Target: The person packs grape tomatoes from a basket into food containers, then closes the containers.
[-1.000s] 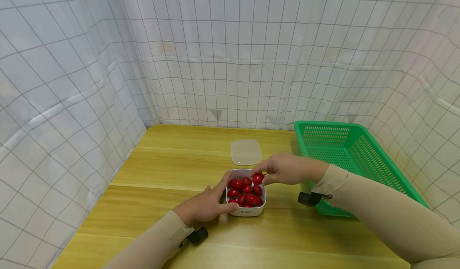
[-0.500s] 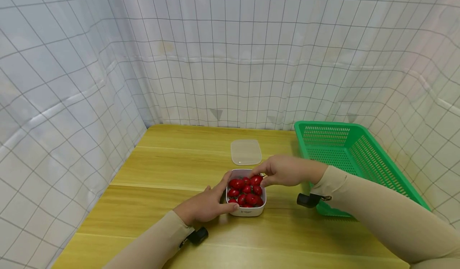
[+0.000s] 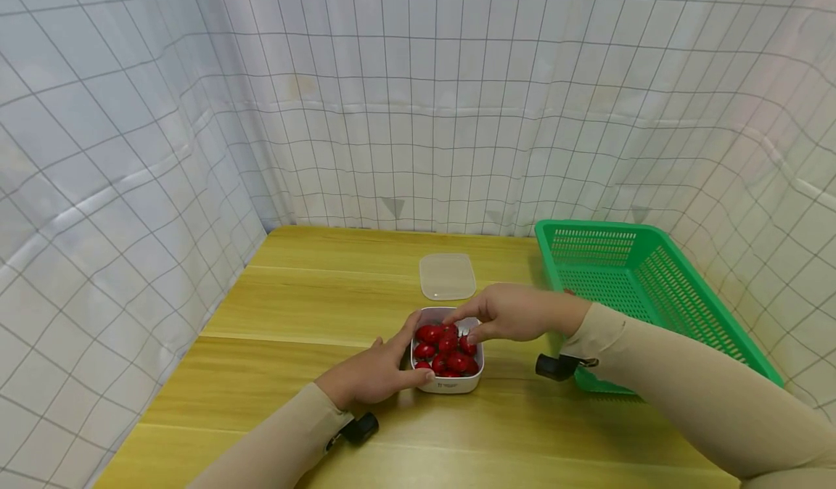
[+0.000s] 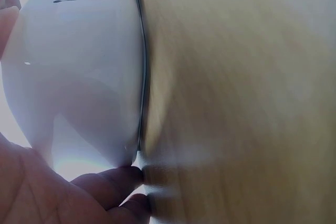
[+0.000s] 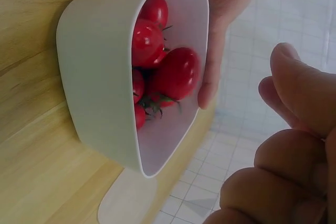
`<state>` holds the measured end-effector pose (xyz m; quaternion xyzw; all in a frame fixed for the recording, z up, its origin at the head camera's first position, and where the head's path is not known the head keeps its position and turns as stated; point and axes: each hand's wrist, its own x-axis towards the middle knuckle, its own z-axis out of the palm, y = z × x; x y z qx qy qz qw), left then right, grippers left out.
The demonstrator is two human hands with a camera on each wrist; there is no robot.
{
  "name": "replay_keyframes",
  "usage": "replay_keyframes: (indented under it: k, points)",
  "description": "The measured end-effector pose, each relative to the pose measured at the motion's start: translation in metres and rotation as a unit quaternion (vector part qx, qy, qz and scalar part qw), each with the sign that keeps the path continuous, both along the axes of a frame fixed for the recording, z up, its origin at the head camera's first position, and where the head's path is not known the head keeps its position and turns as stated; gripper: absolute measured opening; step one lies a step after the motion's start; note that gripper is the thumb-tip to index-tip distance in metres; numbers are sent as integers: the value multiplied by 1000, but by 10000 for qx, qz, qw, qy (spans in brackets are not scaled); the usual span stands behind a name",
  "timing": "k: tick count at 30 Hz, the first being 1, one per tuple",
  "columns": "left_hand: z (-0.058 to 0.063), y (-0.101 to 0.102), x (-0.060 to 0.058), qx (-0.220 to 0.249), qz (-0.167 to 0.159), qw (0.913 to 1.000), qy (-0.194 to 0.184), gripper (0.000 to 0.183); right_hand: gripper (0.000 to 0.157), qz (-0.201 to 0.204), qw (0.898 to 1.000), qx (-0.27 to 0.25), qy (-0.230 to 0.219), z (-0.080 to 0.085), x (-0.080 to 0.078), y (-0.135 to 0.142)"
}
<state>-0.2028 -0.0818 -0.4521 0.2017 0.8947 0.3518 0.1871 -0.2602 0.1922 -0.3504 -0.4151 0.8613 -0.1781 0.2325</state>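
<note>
A white square food container (image 3: 457,386) holds several red cherry tomatoes (image 3: 457,360), some with green stems that show in the right wrist view. My left hand (image 3: 372,374) grips the container's left side, thumb along the front and fingers along the left wall. Over the right rim is my right hand (image 3: 516,311), its index finger reaching above the tomatoes and the thumb near one at the right side. In the right wrist view no tomato shows between the thumb (image 5: 304,90) and index finger; the other fingers are bent. The hand partly hides the container's back right corner.
A large green slotted basket (image 3: 692,278) stands on the wooden table at the right, partly behind my right arm. A small red spot (image 3: 570,292) shows beside that wrist. Behind the container lies a clear flat lid (image 3: 447,276). Grid-patterned curtains surround the table.
My right hand has shifted slightly left and let go of the cherry tomato it pinched at the back right; its index finger now reaches further over the container. The left hand has kept its place.
</note>
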Motion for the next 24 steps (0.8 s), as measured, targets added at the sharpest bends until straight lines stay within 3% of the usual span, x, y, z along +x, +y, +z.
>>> replay_keyframes:
  k: [4,9,15,19,24]
  points:
    - [0,1,0,2,-9,10000,22,103,44,-216,9997,-98,16,1,-2,6]
    - [0,2,-1,52,-42,10000,14,105,44,-938,9946,-420,164,12,-15,32]
    - [-2,2,-1,21,-33,10000,41,105,41,-2125,9715,-793,689,21,-46,87]
    - [-2,2,-1,-57,18,10000,37,105,44,-2733,9552,-735,869,14,-68,127]
    - [1,2,1,-117,111,9999,-16,105,47,-2847,9540,-418,847,-4,-83,163]
